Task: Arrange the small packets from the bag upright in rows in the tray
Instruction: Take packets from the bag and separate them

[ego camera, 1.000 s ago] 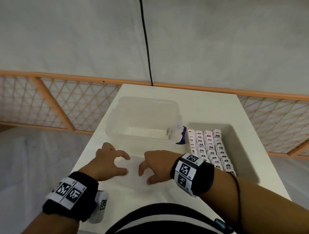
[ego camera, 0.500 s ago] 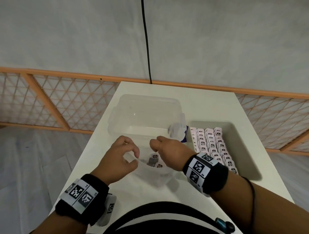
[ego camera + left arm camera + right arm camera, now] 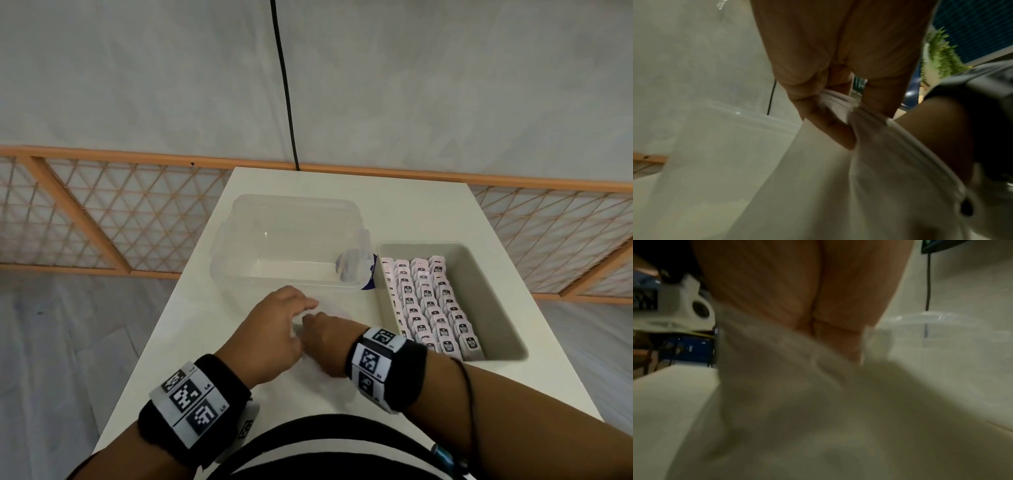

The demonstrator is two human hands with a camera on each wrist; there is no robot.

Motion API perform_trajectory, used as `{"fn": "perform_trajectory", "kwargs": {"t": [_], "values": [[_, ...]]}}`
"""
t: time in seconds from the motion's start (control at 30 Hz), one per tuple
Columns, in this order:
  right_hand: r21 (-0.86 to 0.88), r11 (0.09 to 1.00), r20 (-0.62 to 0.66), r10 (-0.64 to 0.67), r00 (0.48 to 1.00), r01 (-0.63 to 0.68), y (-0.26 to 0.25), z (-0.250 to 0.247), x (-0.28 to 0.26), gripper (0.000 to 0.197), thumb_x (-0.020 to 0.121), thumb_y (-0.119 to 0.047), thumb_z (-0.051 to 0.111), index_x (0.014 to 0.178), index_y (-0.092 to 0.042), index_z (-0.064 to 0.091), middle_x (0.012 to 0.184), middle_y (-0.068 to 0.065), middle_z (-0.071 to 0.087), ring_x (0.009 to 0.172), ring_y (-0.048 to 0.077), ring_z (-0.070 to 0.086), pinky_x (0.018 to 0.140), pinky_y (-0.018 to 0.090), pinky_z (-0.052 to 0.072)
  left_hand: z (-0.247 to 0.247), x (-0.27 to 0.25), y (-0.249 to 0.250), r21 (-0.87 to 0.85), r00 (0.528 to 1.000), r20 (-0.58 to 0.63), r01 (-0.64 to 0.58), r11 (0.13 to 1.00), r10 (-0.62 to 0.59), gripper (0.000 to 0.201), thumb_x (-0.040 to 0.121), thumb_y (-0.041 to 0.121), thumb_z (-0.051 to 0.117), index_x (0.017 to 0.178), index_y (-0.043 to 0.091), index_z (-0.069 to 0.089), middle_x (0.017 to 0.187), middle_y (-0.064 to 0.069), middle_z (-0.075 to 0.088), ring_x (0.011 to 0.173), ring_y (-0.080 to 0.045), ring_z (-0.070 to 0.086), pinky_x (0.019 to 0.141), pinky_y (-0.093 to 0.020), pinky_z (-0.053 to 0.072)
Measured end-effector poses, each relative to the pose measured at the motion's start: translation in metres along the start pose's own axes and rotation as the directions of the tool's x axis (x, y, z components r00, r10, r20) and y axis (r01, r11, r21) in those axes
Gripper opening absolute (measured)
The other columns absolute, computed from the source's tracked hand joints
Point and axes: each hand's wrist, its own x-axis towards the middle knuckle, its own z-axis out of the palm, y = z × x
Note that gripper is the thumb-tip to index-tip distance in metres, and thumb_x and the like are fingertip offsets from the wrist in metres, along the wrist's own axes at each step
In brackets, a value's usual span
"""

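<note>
Packets (image 3: 432,305) stand upright in rows in the grey tray (image 3: 493,301), right of centre. At lower centre, the left hand (image 3: 274,337) pinches the clear bag's (image 3: 838,178) gathered rim; the right hand (image 3: 325,342) grips it too, its fingers hidden.

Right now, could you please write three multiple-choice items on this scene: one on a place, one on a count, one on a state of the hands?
1. Where is the grey plastic tray relative to the clear plastic box?
A. On its right
B. On its left
C. Inside it

2. How many rows of small pink packets stand in that tray?
A. One
B. Four
C. Nine

3. What is the left hand doing?
A. Resting flat on the white table
B. Pinching the thin clear plastic bag
C. Hanging idle

Answers: 1 A, the head view shows the tray right of the box. 2 B, four rows show side by side. 3 B, the left wrist view shows the fingers gripping the bag's rim.
</note>
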Motion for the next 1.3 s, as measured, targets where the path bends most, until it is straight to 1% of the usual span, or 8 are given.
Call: {"fn": "perform_trajectory", "kwargs": {"t": [0.13, 0.33, 0.47, 0.73, 0.83, 0.97, 1.13, 1.3], "values": [[0.006, 0.987, 0.042, 0.16, 0.986, -0.16, -0.001, 0.009, 0.014, 0.052, 0.095, -0.015, 0.048, 0.143, -0.003, 0.03, 0.144, 0.018, 0.035, 0.131, 0.033, 0.037, 0.108, 0.039, 0.033, 0.0, -0.002, 0.014, 0.112, 0.997, 0.065, -0.046, 0.993, 0.039, 0.055, 0.078, -0.003, 0.053, 0.128, 0.021, 0.056, 0.118, 0.008, 0.05, 0.111, -0.008, 0.046, 0.092, -0.009, 0.033], [-0.123, 0.978, -0.028, 0.166, 0.986, -0.168, -0.001, 0.03, 0.037, 0.039, 0.1, -0.019, 0.036, 0.136, -0.006, 0.045, 0.138, 0.013, 0.046, 0.13, 0.029, 0.038, 0.107, 0.036, 0.033, -0.007, -0.003, 0.016, 0.161, 0.999, 0.027, -0.022, 0.987, 0.018, 0.054, 0.077, -0.007, 0.048, 0.12, 0.022, 0.06, 0.113, 0.007, 0.053, 0.108, -0.011, 0.047, 0.093, -0.024, 0.043], [-0.061, 0.988, -0.058, 0.135, 0.989, -0.139, 0.003, 0.04, 0.041, 0.041, 0.101, -0.019, 0.034, 0.139, -0.005, 0.038, 0.145, 0.016, 0.035, 0.132, 0.033, 0.036, 0.107, 0.04, 0.032, -0.009, -0.005, 0.021, 0.209, 0.999, 0.038, 0.009, 0.978, -0.017, 0.056, 0.079, -0.007, 0.048, 0.123, 0.026, 0.058, 0.118, 0.009, 0.052, 0.109, -0.01, 0.043, 0.091, -0.021, 0.042], [-0.144, 0.976, 0.022, 0.168, 0.986, -0.163, 0.009, 0.04, 0.034, 0.036, 0.101, -0.019, 0.033, 0.132, -0.007, 0.046, 0.132, 0.013, 0.053, 0.127, 0.029, 0.042, 0.112, 0.037, 0.024, -0.013, -0.007, 0.03, 0.266, 0.998, 0.069, -0.01, 0.964, -0.009, 0.062, 0.082, -0.006, 0.046, 0.134, 0.026, 0.049, 0.128, 0.01, 0.046, 0.113, -0.01, 0.039, 0.088, -0.016, 0.039], [0.076, 0.979, -0.027, 0.19, 0.981, -0.187, 0.011, 0.043, 0.03, 0.031, 0.098, -0.015, 0.04, 0.126, -0.007, 0.048, 0.121, 0.015, 0.056, 0.111, 0.032, 0.054, 0.098, 0.041, 0.038, -0.011, -0.005, 0.033, 0.282, 0.997, 0.08, -0.017, 0.959, -0.006, 0.063, 0.082, -0.006, 0.046, 0.136, 0.026, 0.047, 0.129, 0.012, 0.045, 0.115, -0.009, 0.038, 0.087, -0.012, 0.036], [0.296, 0.933, 0.073, 0.193, 0.978, -0.206, 0.014, 0.041, 0.025, 0.039, 0.088, -0.018, 0.061, 0.124, -0.009, 0.051, 0.114, 0.014, 0.062, 0.103, 0.032, 0.061, 0.079, 0.033, 0.045, -0.008, -0.006, 0.036, 0.291, 0.994, 0.105, -0.043, 0.956, 0.013, 0.063, 0.081, -0.006, 0.045, 0.135, 0.025, 0.048, 0.128, 0.012, 0.046, 0.111, -0.009, 0.038, 0.083, -0.01, 0.033], [0.333, 0.921, 0.068, 0.191, 0.979, -0.203, 0.014, 0.048, 0.026, 0.047, 0.086, -0.023, 0.064, 0.128, -0.007, 0.049, 0.114, 0.015, 0.061, 0.099, 0.032, 0.061, 0.069, 0.03, 0.036, -0.007, -0.005, 0.042, 0.274, 0.995, 0.09, -0.059, 0.96, 0.036, 0.061, 0.082, -0.007, 0.046, 0.135, 0.024, 0.049, 0.129, 0.011, 0.046, 0.114, -0.01, 0.039, 0.091, -0.018, 0.04], [0.3, 0.911, 0.064, 0.277, 0.959, -0.283, 0.015, 0.049, 0.025, 0.029, 0.095, -0.014, 0.051, 0.121, -0.003, 0.055, 0.116, 0.019, 0.06, 0.108, 0.036, 0.058, 0.071, 0.039, 0.039, -0.008, -0.001, 0.053, 0.257, 0.989, 0.099, -0.131, 0.957, 0.109, 0.059, 0.079, -0.008, 0.048, 0.13, 0.021, 0.055, 0.124, 0.008, 0.051, 0.113, -0.015, 0.043, 0.093, -0.026, 0.043]]}}
